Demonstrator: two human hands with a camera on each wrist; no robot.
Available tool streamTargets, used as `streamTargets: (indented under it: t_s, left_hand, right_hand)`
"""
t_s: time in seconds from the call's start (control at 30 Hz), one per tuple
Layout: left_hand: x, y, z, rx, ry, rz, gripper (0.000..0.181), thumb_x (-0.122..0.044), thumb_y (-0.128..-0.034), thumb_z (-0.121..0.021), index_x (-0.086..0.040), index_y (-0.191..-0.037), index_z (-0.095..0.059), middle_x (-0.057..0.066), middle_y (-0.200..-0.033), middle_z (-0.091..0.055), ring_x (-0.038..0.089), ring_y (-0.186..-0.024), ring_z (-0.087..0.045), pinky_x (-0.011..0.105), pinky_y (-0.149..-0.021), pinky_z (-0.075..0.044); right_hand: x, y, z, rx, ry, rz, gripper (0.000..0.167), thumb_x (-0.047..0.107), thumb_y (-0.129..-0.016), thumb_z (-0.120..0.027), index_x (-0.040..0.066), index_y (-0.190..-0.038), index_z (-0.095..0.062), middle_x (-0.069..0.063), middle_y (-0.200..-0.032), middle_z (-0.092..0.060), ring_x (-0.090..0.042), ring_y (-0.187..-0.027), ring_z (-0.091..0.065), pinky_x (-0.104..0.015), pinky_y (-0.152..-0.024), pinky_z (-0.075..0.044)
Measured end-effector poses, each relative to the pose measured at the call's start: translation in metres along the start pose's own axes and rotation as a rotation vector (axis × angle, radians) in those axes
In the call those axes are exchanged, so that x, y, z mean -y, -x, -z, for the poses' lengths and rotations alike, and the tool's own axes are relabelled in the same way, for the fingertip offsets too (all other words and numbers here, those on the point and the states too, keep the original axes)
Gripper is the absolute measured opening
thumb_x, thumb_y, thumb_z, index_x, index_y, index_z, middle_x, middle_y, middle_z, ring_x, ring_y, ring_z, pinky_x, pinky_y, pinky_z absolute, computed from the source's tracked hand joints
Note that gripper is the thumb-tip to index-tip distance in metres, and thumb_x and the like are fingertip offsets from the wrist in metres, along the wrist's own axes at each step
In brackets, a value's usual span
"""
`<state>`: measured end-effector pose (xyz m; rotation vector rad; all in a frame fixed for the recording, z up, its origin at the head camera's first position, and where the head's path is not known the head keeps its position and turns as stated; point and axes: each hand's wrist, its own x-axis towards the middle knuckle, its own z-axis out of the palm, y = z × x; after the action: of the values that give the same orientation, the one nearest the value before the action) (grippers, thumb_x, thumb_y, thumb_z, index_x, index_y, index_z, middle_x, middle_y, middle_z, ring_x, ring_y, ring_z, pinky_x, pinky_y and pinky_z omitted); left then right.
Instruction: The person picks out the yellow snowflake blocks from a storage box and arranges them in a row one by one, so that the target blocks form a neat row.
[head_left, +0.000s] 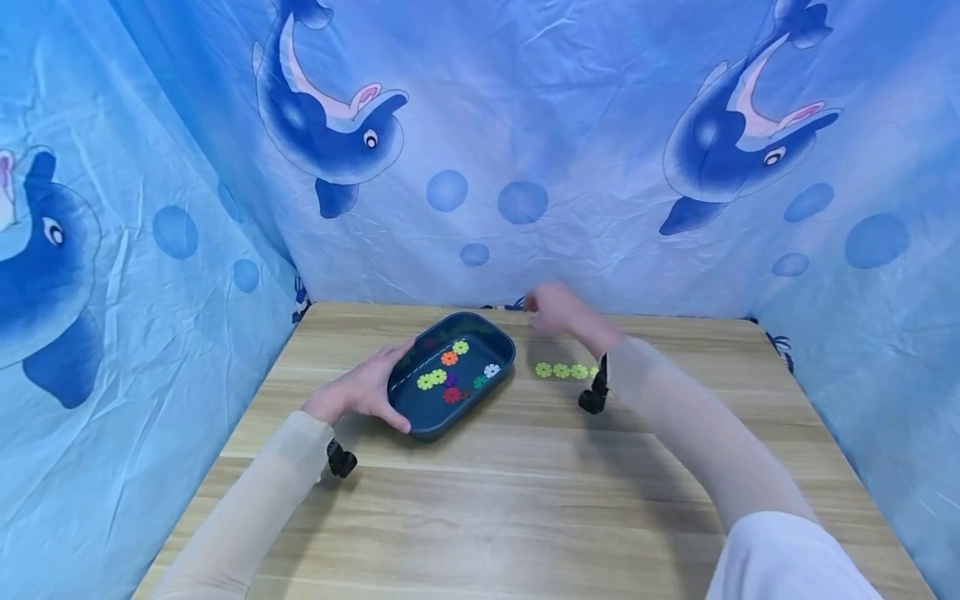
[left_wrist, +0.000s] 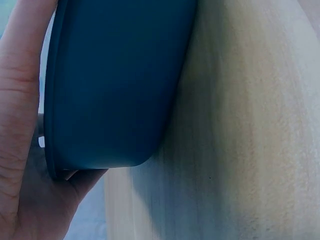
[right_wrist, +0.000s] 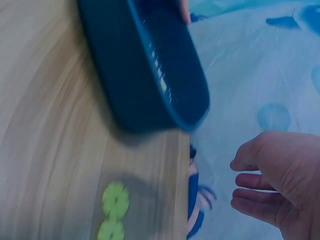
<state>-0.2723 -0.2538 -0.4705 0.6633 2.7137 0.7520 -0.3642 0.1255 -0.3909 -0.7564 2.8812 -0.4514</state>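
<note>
A dark blue rectangular tray (head_left: 420, 414) sits on the table with several small flower-shaped plastic discs in it, among them an orange disc (head_left: 449, 358), a red disc (head_left: 452, 395) and a white disc (head_left: 491, 370). My left hand (head_left: 369, 385) grips the tray's left end, thumb at the near side; the left wrist view shows the tray's outer wall (left_wrist: 115, 90) close by. My right hand (head_left: 557, 310) hovers beyond the tray's right end, fingers loosely bent and holding nothing in the right wrist view. Below it lies a row of yellow-green discs (head_left: 561, 370), partly hidden by the right wrist.
The wooden table (head_left: 480, 517) ends at a blue dolphin-print curtain (head_left: 600, 250) behind and on both sides. Dark cords (head_left: 302, 300) show at the table's back corners. A small black camera (head_left: 592, 400) hangs from the right wrist, another black camera (head_left: 341, 460) from the left.
</note>
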Motion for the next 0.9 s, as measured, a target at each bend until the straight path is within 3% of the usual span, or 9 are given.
streamTargets:
  t_s: [0.23,0.5,0.9]
  left_hand:
    - [-0.004,0.001,0.003,0.013,0.02,0.0,0.157,-0.056,-0.0556,-0.104,-0.01,-0.172,-0.009,0.027,-0.167,-0.029,0.046,-0.147,-0.042,0.066,-0.12,-0.04]
    - [-0.005,0.001,0.005,0.007,0.015,-0.009,0.157,-0.055,-0.0554,-0.104,-0.008,-0.172,-0.009,0.027,-0.167,-0.03,0.046,-0.147,-0.043,0.065,-0.12,-0.041]
    - [-0.006,0.002,0.004,0.001,0.027,-0.009,0.158,-0.056,-0.0548,-0.104,-0.008,-0.172,-0.009,0.026,-0.165,-0.032,0.044,-0.146,-0.044,0.064,-0.121,-0.04]
  right_hand:
    - [0.032,-0.023,-0.008,-0.006,0.028,0.086,0.028,0.006,-0.095,-0.064,0.003,-0.12,-0.077,-0.015,-0.117,-0.077,-0.031,-0.113,-0.071,-0.045,-0.099,-0.059]
    - [0.052,-0.041,-0.024,0.01,0.044,0.137,0.029,0.009,-0.098,-0.065,0.004,-0.124,-0.076,-0.013,-0.119,-0.076,-0.028,-0.113,-0.07,-0.043,-0.099,-0.058]
    - [0.073,-0.054,-0.049,0.075,0.06,0.132,0.029,0.011,-0.1,-0.069,0.004,-0.128,-0.074,-0.012,-0.128,-0.074,-0.028,-0.121,-0.068,-0.043,-0.103,-0.057]
